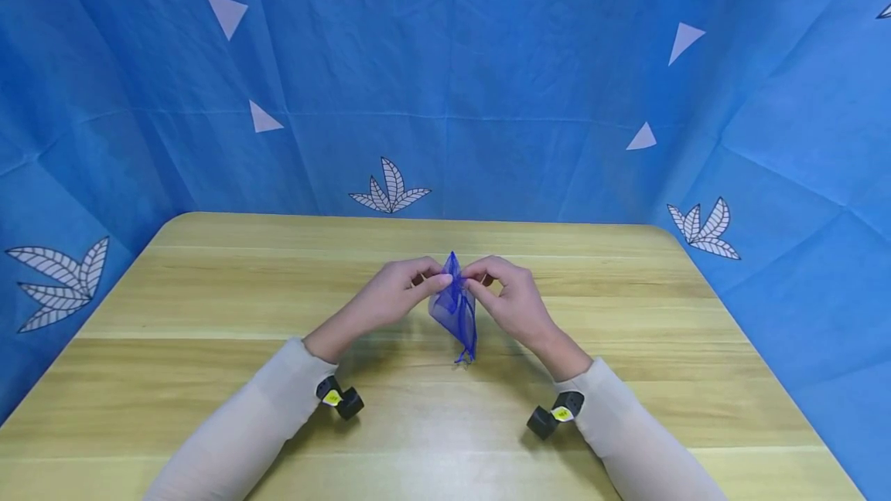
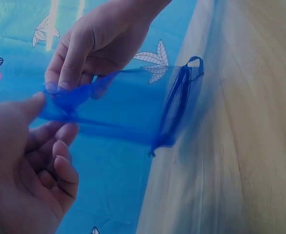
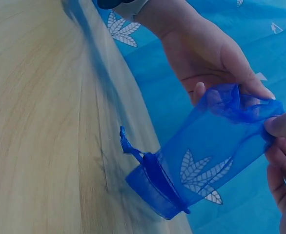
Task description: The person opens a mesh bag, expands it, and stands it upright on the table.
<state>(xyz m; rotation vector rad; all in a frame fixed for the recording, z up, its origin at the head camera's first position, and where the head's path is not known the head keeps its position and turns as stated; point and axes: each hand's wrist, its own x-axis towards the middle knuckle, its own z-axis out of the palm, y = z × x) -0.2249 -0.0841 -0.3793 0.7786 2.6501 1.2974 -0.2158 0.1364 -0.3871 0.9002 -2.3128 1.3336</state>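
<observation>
A sheer blue organza drawstring bag (image 1: 455,311) hangs between my two hands above the table. Its closed end is up, and the drawstring end with its ribbon (image 2: 179,105) points down toward the tabletop. My left hand (image 1: 404,291) pinches the bag's upper edge between thumb and fingers. From the other side, my right hand (image 1: 510,296) pinches the same end, close to the left fingertips. In the right wrist view the bag (image 3: 196,141) is see-through, bunched at the held end and flat toward the ribbon loop (image 3: 128,144).
A light wooden table (image 1: 244,292) lies under both hands. Blue cloth (image 1: 445,60) with white leaf and triangle prints hangs behind and along the sides. Small black cameras are strapped on the left sleeve (image 1: 257,416) and the right sleeve (image 1: 640,424).
</observation>
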